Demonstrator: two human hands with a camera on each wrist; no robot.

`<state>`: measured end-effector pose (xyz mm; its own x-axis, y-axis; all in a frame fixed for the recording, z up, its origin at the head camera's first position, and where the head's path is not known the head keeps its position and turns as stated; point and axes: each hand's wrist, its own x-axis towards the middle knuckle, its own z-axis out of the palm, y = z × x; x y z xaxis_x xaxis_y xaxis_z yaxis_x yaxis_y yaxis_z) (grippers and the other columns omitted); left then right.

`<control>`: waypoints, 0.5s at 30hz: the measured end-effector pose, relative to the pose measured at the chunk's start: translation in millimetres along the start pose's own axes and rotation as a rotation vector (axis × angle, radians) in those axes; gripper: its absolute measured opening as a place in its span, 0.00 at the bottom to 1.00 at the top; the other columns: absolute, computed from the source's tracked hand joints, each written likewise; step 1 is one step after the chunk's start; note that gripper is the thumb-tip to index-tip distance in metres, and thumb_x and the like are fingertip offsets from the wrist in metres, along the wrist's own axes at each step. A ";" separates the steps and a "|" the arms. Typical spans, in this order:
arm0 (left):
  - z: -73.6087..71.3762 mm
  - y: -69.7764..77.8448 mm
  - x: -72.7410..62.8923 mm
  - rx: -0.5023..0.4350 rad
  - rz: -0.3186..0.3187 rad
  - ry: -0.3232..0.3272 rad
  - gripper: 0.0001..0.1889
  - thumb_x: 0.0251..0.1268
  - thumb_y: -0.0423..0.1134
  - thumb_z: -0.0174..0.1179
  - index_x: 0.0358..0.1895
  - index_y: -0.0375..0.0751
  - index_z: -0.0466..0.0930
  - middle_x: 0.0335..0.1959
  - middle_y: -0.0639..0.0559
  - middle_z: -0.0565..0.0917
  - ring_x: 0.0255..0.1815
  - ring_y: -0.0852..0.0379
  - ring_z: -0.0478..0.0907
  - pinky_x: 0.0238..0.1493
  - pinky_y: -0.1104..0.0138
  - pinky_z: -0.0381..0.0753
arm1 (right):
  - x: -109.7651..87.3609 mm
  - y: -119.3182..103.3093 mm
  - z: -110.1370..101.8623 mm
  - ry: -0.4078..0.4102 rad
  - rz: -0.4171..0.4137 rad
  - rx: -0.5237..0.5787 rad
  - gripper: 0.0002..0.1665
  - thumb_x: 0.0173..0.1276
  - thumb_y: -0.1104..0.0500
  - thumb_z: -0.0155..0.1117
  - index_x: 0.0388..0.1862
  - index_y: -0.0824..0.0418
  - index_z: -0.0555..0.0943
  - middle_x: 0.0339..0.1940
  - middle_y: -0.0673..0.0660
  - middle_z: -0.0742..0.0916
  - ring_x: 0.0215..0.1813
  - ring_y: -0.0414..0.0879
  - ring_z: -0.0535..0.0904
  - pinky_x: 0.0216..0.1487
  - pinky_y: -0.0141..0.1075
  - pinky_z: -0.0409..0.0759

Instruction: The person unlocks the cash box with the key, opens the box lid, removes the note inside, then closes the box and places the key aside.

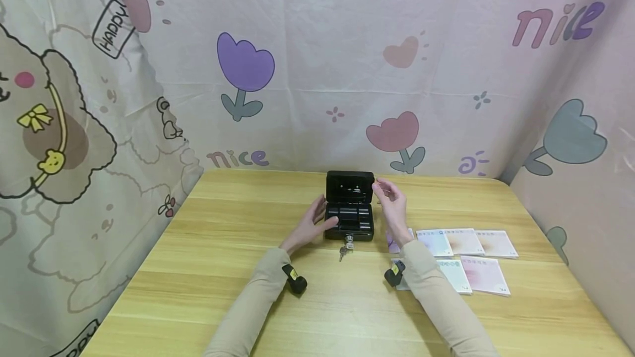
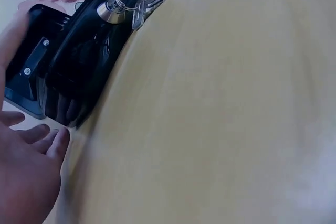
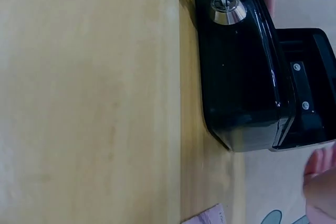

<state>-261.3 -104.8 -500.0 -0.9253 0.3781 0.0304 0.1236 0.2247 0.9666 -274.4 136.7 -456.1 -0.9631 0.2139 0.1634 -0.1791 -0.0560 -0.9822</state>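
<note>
A small black cash box (image 1: 354,235) stands on the table with its lid (image 1: 334,189) raised. Inside shows a black compartment tray (image 1: 349,214). Keys (image 2: 140,13) hang from the round silver lock (image 3: 229,13) on the front. My left hand (image 1: 307,229) is at the box's left side, fingers spread, its thumb over the front left corner. On the other side my right hand (image 1: 394,211) is raised with bent fingers, its fingertips right at the lid's right edge. Neither hand grips anything.
Paper notes lie in two rows to the right, among them a pink stack (image 1: 483,275), a blue one (image 1: 434,242) and a brownish one (image 1: 496,243). My right forearm overlaps some of them. Behind the wooden table (image 1: 223,219) hangs a printed cloth (image 1: 307,70).
</note>
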 end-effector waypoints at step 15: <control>13.4 38.9 16.4 -0.059 0.071 0.188 0.35 0.84 0.54 0.33 0.81 0.36 0.43 0.84 0.41 0.46 0.85 0.42 0.44 0.86 0.49 0.41 | -1.7 0.9 -3.9 -0.228 0.177 0.082 0.36 0.84 0.42 0.34 0.79 0.62 0.60 0.79 0.69 0.66 0.77 0.66 0.64 0.80 0.58 0.61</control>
<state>-266.9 -77.8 -465.3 -0.9663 0.2154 0.1409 0.1750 0.1486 0.9733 -272.2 140.0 -457.7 -0.9994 -0.0301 0.0156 -0.0108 -0.1540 -0.9880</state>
